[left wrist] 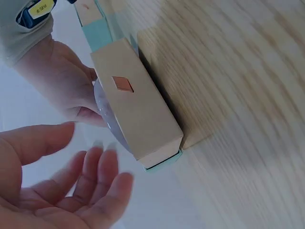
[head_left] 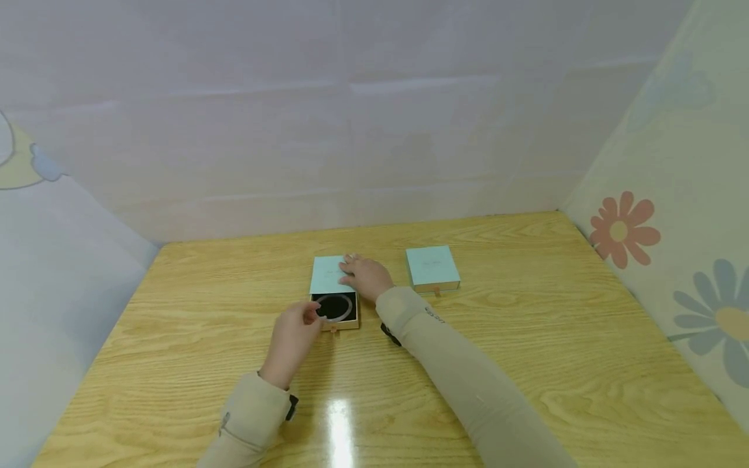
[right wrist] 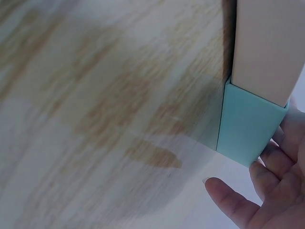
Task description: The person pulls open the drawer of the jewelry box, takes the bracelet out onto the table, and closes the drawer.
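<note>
Bangle: a pale, see-through ring (left wrist: 108, 115) over the black insert (head_left: 333, 307) of the drawer (head_left: 348, 325), which juts toward the person from its light-blue cover (head_left: 325, 275); in the left wrist view its edge shows above the drawer's rim.
Bangle's lie: round, so no long axis to match; it sits just to the right of the left fingers, and on the person's side of the right ones.
Nearer hand: the left hand (head_left: 294, 335), at the drawer's near left corner.
Left fingers: spread and loosely bent, thumb apart, pinching nothing; the left wrist view shows a gap before the bangle.
Right fingers: slightly parted, the right hand (head_left: 370, 278) resting on the cover's top.
Second box: closed, light blue (head_left: 433, 266), on the surface (head_left: 222, 286) to the right, apart from both hands.
Writing: faint script on both light-blue tops, too small to read; dark letters (head_left: 434, 316) on the right cuff and a yellow label (left wrist: 42, 6) at the right wrist, neither legible.
</note>
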Demonstrator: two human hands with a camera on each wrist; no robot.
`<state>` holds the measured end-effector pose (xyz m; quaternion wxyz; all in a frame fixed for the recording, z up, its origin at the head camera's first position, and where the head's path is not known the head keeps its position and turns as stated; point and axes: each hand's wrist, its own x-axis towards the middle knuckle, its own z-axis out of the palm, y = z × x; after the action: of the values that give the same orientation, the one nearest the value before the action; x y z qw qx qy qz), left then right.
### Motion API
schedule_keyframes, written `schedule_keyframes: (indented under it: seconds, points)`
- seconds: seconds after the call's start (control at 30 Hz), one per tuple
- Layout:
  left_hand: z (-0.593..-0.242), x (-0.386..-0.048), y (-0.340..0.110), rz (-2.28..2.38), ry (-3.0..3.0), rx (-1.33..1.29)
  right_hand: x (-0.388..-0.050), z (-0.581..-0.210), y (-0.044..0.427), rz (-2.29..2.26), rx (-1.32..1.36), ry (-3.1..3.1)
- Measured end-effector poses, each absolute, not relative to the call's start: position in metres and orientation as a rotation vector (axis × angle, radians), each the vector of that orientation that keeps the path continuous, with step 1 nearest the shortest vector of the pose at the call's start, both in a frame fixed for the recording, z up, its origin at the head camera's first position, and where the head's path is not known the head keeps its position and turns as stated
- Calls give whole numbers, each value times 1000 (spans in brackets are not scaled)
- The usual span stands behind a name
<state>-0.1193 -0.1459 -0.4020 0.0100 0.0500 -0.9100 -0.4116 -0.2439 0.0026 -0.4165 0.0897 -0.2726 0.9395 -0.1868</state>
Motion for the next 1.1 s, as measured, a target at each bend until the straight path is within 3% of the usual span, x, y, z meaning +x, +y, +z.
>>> schedule_keyframes:
  seconds: [0.53,1.1]
  points:
    - [-414,-132,-142,-943,-2949,-441,-242,-416,3,-537,-823,2811]
    - [-422,-137,-140,-752,-2880,-652,-240,-411,3,-580,-806,2783]
